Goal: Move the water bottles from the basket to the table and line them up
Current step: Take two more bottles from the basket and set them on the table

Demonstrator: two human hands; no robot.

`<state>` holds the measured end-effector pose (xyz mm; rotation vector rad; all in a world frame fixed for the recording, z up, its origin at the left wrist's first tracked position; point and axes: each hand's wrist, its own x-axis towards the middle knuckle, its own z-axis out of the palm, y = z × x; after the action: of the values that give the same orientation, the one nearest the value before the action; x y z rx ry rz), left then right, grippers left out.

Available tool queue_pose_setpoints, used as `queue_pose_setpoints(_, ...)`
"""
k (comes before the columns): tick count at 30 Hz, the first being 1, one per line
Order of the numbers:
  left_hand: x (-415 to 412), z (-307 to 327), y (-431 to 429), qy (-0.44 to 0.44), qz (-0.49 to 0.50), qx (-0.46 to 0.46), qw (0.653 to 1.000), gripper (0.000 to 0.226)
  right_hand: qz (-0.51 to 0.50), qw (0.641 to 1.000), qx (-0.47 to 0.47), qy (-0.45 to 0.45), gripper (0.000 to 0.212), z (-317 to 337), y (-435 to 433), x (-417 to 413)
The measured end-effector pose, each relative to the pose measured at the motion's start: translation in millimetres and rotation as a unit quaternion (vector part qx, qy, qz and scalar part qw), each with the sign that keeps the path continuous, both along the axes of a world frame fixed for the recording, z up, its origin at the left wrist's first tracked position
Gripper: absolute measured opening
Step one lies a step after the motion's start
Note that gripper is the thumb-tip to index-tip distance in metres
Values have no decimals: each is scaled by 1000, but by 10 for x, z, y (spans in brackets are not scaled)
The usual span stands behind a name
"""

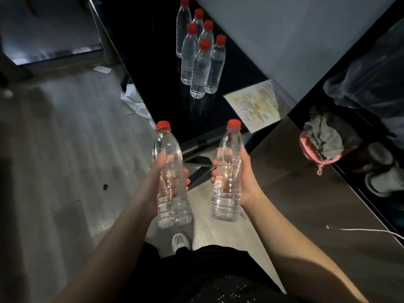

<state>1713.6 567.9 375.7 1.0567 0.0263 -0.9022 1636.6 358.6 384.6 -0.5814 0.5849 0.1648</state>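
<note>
The left bottle (pixel 172 193) and the right bottle (pixel 227 189) are seen as clear, and both are topped with red caps (pixel 163 125). The same clear look and red caps are shown by the six bottles (pixel 200 68) on the black table (pixel 153 62). The floor (pixel 65 138) is marked with grey plank lines. A yellowish paper (pixel 255 104) is covered with dark print.

The scene is dimly lit; the left side is sunk in shadow. Edges are bent by wide-angle distortion.

Rear bottles (pixel 199 14) stand partly hidden; print on the sheet (pixel 255 106) is illegible.
</note>
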Motion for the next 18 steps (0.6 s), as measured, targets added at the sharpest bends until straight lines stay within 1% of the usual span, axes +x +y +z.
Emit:
queue_pose_setpoints(3, 284, -11, -45, -11, -27, -15, 999, 73, 6, 1000, 1, 3, 60, -65, -13, 207)
queue_pose_setpoints(5, 512, -22, -90, -47, -52, -21, 997, 59, 1, 1000, 3, 3, 58, -92, 19, 369)
queue_pose_setpoints(7, 782, -4, -136, -59, -80, -40, 994, 53, -29, 999, 13, -1, 51, -115, 68, 554)
queue_pose_setpoints(9, 1048, 65, -123, -19, -99, -28, 994, 57, -51, 999, 7, -6, 48, -135, 145, 764)
queue_pose_setpoints(11, 1324, 27, -21, 12, -99, 31, 995, 54, -72, 997, -7, 1, 49, -169, 240, 1001)
queue_pose_setpoints(13, 1640, -41, 142, 0, -105, 76, 992, 62, -94, 995, -16, 16, 52, -163, 362, 1259)
queue_pose_setpoints(15, 1979, 0, 300, -14, -127, 77, 989, 77, -115, 993, -22, 30, 55, -120, 510, 1540)
queue_pose_setpoints(16, 2156, 24, 368, 4, -133, 76, 988, 80, -127, 991, -20, 36, 56, -95, 590, 1679)
queue_pose_setpoints(18, 2506, 78, 473, 37, -146, 76, 986, 76, -149, 988, -13, 36, 57, -75, 743, 1940)
